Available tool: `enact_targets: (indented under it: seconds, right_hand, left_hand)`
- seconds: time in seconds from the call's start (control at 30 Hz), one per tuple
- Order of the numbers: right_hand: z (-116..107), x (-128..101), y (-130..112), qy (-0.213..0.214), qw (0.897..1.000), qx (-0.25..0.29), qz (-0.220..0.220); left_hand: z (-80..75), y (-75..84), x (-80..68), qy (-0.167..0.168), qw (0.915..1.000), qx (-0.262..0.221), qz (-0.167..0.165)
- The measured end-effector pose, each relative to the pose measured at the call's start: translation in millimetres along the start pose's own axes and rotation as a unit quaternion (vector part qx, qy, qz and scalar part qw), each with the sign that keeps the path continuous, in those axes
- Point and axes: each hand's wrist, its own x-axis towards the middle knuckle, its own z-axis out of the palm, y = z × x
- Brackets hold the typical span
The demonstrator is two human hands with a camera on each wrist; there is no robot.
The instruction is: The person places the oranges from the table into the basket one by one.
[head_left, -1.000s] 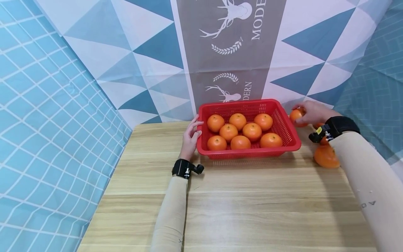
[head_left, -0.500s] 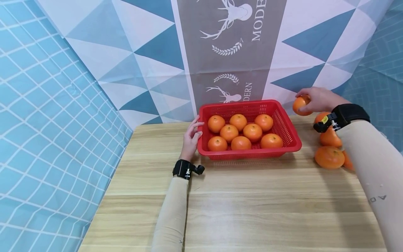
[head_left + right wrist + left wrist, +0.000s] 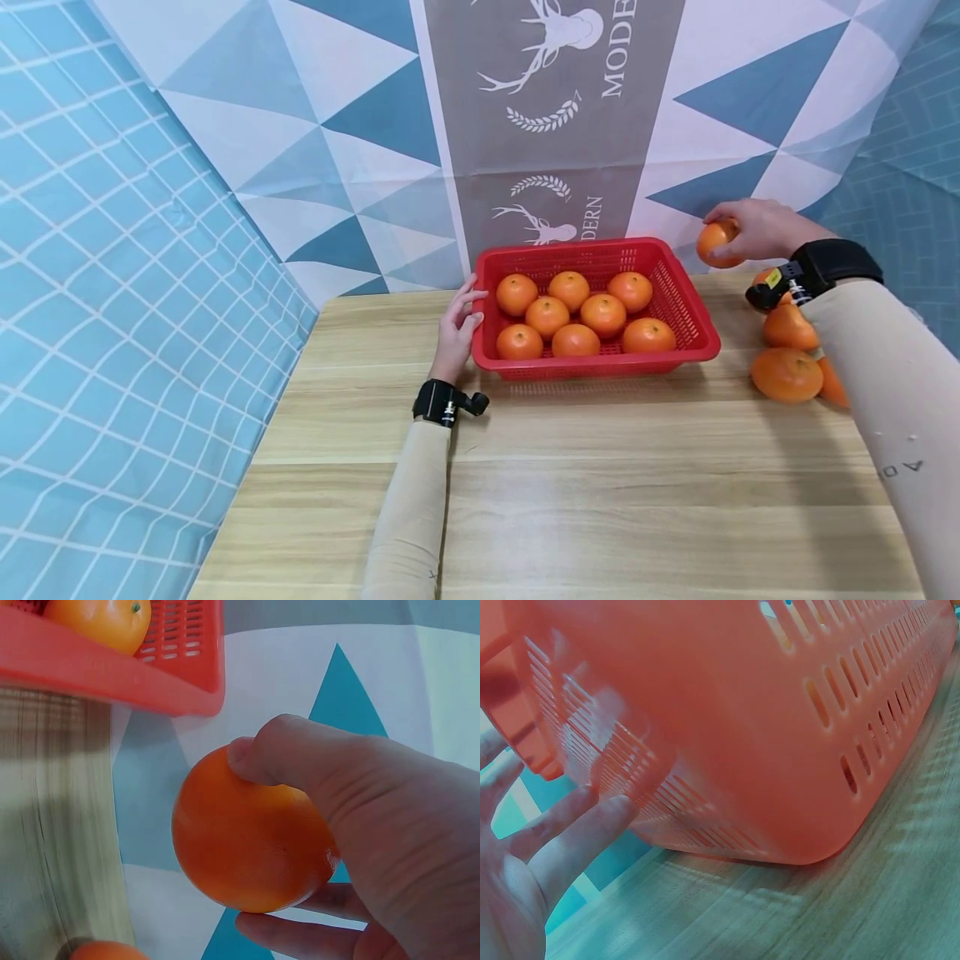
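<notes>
Right hand grips an orange, lifted clear of the table. Red basket lies at its 8 o'clock, close. Left hand, fingers straight, rests against the basket's left wall.

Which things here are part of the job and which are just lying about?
In the job:
right hand, its grip on one orange
red basket with eight oranges, left hand touching its side
loose oranges on the table

Lying about:
patterned backdrop
wrist straps
</notes>
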Motion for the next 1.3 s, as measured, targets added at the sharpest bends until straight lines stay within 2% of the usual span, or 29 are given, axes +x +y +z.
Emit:
enact_targets:
  seconds: [0.03, 0.17, 0.4, 0.87, 1.3]
  right_hand:
    - [-12, 13, -18, -0.028, 0.996, -0.073, 0.045]
    - [-22, 24, -41, -0.064, 0.991, -0.1, 0.064]
    - [-17, 33, -58, -0.039, 0.994, -0.097, 0.043]
    - [-2, 56, -98, -0.05, 0.995, -0.073, 0.043]
    - [25, 75, -126, -0.059, 0.997, -0.05, 0.008]
  left_hand:
    - [-0.4, 0.0, 0.1, 0.0, 1.0, 0.0, 0.001]
    - [-1.6, -0.5, 1.6, -0.001, 1.0, 0.005, 0.004]
    - [-3.3, -3.0, 3.4, 0.0, 0.9999, 0.01, 0.006]
    - [-2.1, 2.0, 0.9, 0.002, 0.9999, 0.005, -0.014]
    - [0.2, 1.3, -0.1, 0.0, 0.9999, -0.003, -0.012]
